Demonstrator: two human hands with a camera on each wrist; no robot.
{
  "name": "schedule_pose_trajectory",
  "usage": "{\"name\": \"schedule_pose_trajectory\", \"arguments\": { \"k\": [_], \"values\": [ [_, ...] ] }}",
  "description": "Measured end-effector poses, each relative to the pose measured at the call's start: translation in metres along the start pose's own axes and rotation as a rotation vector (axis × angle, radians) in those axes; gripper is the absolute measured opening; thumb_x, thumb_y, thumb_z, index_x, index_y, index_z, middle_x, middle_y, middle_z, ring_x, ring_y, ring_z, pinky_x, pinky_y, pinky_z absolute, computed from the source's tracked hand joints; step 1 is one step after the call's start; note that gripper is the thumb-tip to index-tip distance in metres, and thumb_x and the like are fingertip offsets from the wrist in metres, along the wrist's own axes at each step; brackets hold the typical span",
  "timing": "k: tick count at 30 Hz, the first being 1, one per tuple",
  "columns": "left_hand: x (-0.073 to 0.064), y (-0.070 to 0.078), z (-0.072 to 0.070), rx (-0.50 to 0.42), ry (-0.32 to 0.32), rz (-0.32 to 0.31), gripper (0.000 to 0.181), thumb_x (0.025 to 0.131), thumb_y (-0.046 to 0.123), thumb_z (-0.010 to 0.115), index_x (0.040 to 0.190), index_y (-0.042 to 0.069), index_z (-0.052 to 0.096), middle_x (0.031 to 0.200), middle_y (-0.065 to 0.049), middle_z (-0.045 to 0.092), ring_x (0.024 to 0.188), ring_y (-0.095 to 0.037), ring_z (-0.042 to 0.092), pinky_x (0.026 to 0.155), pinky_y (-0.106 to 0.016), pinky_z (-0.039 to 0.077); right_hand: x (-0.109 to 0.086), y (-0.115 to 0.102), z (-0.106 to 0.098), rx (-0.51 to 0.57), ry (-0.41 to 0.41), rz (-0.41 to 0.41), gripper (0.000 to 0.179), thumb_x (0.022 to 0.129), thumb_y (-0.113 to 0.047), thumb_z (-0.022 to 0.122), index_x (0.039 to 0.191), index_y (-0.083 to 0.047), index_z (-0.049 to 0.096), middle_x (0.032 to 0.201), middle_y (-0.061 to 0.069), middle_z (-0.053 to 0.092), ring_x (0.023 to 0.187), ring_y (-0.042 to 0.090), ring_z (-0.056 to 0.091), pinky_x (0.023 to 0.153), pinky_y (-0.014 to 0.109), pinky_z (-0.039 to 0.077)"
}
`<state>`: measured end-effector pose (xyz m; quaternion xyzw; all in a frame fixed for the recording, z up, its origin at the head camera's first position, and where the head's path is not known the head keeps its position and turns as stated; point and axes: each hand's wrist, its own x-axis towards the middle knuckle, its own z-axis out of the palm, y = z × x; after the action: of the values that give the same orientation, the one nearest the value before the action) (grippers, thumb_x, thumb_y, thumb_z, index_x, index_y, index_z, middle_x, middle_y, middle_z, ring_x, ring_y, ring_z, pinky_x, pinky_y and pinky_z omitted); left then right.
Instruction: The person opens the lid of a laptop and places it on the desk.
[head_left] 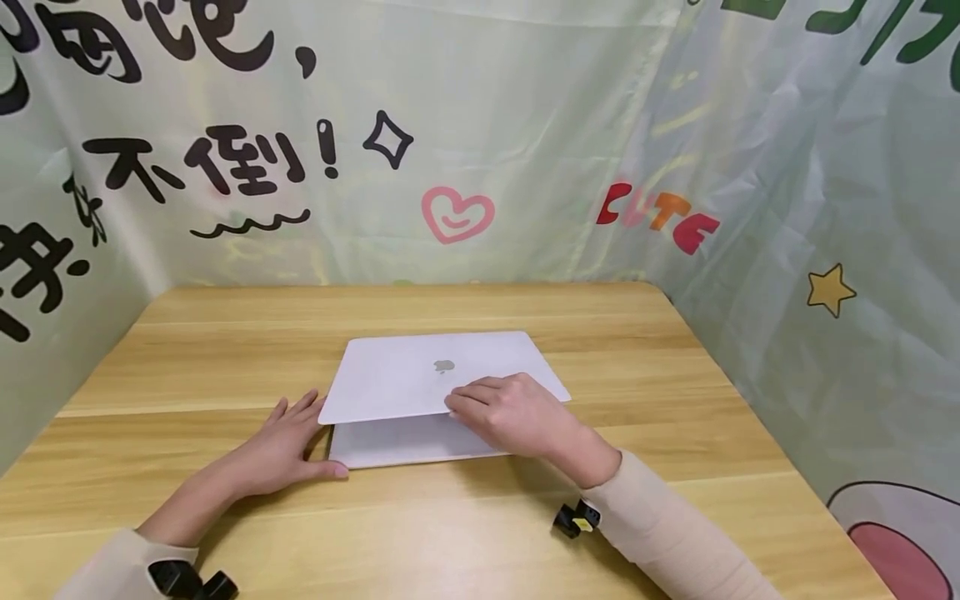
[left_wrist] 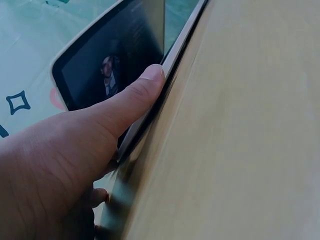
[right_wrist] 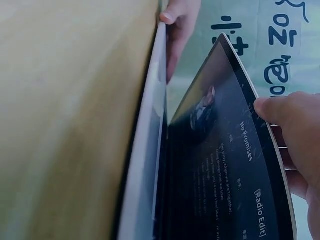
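Observation:
A silver laptop (head_left: pixel 397 375) lies on the wooden table, its lid partly raised over the base (head_left: pixel 405 442). My right hand (head_left: pixel 517 417) pinches the lid's front edge. In the right wrist view its thumb (right_wrist: pixel 272 109) is on the screen side and the fingers are behind the lid. The lit screen (right_wrist: pixel 220 150) shows a picture and lines of text. My left hand (head_left: pixel 281 450) rests at the base's front left corner, fingers spread along the left side. In the left wrist view its straight thumb (left_wrist: pixel 145 82) touches the base's front edge. The keyboard is hidden in the head view.
The wooden table (head_left: pixel 225 358) extends around the laptop on all sides. Behind and beside it hangs a pale green cloth (head_left: pixel 525 100) printed with characters, a heart and a star. Small black devices are worn on the left wrist (head_left: pixel 191 579) and right wrist (head_left: pixel 577 518).

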<state>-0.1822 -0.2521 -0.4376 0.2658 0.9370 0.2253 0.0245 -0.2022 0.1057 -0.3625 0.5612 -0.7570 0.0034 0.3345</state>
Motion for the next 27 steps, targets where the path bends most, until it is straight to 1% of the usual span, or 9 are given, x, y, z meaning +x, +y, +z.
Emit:
{"name": "schedule_pose_trajectory", "arguments": {
  "k": [4,8,13,17,21,27],
  "values": [
    [0.0,-0.001,0.001,0.01,-0.004,-0.007,0.102,0.076,0.07,0.066,0.154,0.013,0.033,0.154,-0.018,0.034,0.142,-0.049,0.017,0.107,-0.073,0.009,0.005,0.004,-0.004,-0.001,0.012,0.023,0.015,0.091,-0.02,0.07,0.1,-0.01,0.074,0.096,-0.002,0.074,0.086,0.012,0.07,0.074,0.026,0.057],
    [0.002,-0.001,0.001,0.019,-0.008,-0.005,0.104,0.076,0.071,0.065,0.152,0.007,0.034,0.152,-0.016,0.038,0.142,-0.049,0.018,0.106,-0.073,0.009,0.008,0.008,-0.008,-0.001,0.036,0.046,0.013,0.089,-0.019,0.073,0.098,-0.011,0.076,0.093,-0.002,0.074,0.084,0.012,0.07,0.071,0.026,0.058],
    [0.002,0.0,0.001,0.046,-0.016,-0.003,0.105,0.076,0.071,0.065,0.15,0.002,0.037,0.152,-0.017,0.039,0.142,-0.048,0.019,0.106,-0.072,0.01,0.011,0.009,-0.012,-0.004,0.055,0.073,0.009,0.09,-0.015,0.07,0.096,-0.011,0.074,0.093,-0.003,0.073,0.082,0.012,0.07,0.068,0.027,0.058],
    [0.002,0.0,0.002,0.065,-0.018,-0.003,0.105,0.076,0.072,0.064,0.151,0.003,0.036,0.153,-0.018,0.036,0.143,-0.046,0.019,0.107,-0.071,0.01,0.014,0.01,-0.014,-0.015,0.081,0.088,0.006,0.089,-0.01,0.07,0.093,-0.01,0.074,0.091,-0.003,0.073,0.081,0.013,0.07,0.067,0.027,0.058],
    [0.002,0.001,0.001,0.053,-0.016,-0.004,0.105,0.077,0.071,0.065,0.152,0.005,0.033,0.157,-0.014,0.03,0.143,-0.045,0.017,0.107,-0.072,0.008,0.018,0.013,-0.015,-0.044,0.116,0.123,0.003,0.089,-0.012,0.07,0.089,-0.01,0.073,0.086,-0.003,0.073,0.079,0.014,0.07,0.067,0.028,0.058],
    [0.0,0.001,0.0,0.045,-0.021,-0.014,0.104,0.078,0.07,0.065,0.152,0.004,0.033,0.157,-0.015,0.03,0.143,-0.046,0.017,0.108,-0.071,0.008,0.022,0.016,-0.015,-0.101,0.162,0.174,0.013,0.092,-0.02,0.069,0.084,-0.01,0.07,0.078,-0.003,0.07,0.069,0.014,0.069,0.058,0.027,0.056]
  ]
}}
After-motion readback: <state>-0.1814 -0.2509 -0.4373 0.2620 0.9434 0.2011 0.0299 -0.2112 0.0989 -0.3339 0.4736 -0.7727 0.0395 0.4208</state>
